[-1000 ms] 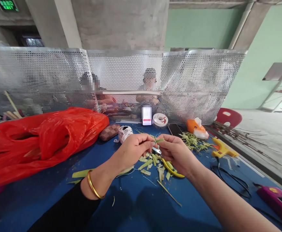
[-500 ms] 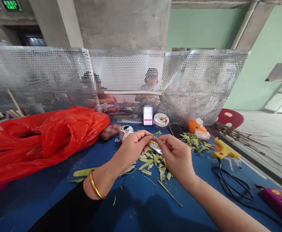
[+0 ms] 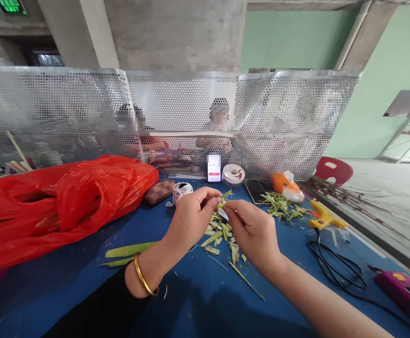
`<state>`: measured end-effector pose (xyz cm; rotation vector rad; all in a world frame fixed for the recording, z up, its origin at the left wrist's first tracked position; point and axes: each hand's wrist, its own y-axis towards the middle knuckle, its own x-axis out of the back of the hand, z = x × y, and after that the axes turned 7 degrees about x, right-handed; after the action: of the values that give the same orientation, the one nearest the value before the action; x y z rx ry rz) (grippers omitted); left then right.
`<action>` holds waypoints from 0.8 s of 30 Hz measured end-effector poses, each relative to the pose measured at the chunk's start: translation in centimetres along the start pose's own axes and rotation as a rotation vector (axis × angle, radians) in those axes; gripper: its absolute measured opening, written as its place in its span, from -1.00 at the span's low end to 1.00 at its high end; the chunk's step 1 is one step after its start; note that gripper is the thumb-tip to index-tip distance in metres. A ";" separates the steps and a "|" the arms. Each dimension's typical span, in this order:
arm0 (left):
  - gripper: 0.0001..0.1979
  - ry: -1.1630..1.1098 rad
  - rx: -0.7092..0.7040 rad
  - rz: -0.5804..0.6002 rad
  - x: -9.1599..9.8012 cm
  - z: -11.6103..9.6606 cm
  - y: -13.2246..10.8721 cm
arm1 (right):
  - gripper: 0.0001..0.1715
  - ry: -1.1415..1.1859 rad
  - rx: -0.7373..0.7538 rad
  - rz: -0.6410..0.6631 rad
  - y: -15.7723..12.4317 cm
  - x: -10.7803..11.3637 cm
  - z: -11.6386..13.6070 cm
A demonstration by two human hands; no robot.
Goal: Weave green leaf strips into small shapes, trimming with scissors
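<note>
My left hand (image 3: 191,216) is closed in a pinch on a small green leaf strip (image 3: 225,195) held above the blue table (image 3: 198,295). My right hand (image 3: 252,230) is closed around small scissors, whose metal blade (image 3: 223,213) shows between the two hands; the handles are hidden in my palm. My right fingertips meet the strip just beside my left fingers. Below the hands lies a scatter of cut green leaf pieces (image 3: 222,234). A gold bangle (image 3: 143,279) sits on my left wrist.
A red plastic bag (image 3: 57,202) fills the left. At the back stand a phone (image 3: 214,166), tape roll (image 3: 233,174), string ball (image 3: 181,190) and checkered pouch (image 3: 160,191). Right: orange dispenser (image 3: 287,185), leaf pile (image 3: 282,206), yellow glue gun (image 3: 322,217), black cable (image 3: 335,270). Two people sit behind the perforated screen (image 3: 289,122).
Both hands have drawn closer together and slightly up. The yellow scissor handles seen a second ago are now hidden in my right palm. The long green strip by my left forearm is more exposed.
</note>
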<state>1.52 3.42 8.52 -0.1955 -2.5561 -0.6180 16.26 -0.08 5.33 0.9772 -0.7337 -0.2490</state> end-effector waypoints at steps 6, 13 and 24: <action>-0.84 0.154 -0.127 -0.085 -0.3 0.3 -0.2 | -0.76 -0.013 0.029 0.020 0.0 -0.1 0.1; -0.87 -0.031 0.065 0.007 -0.3 0.1 0.1 | -0.80 0.059 -0.078 -0.025 0.2 0.1 0.2; -0.86 -0.118 0.103 -0.062 -0.9 0.1 -0.2 | -0.81 0.114 -0.075 -0.017 0.4 0.3 -0.1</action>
<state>2.19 3.30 7.91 -0.1212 -2.7086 -0.5096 16.49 0.07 5.74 0.9184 -0.6081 -0.2318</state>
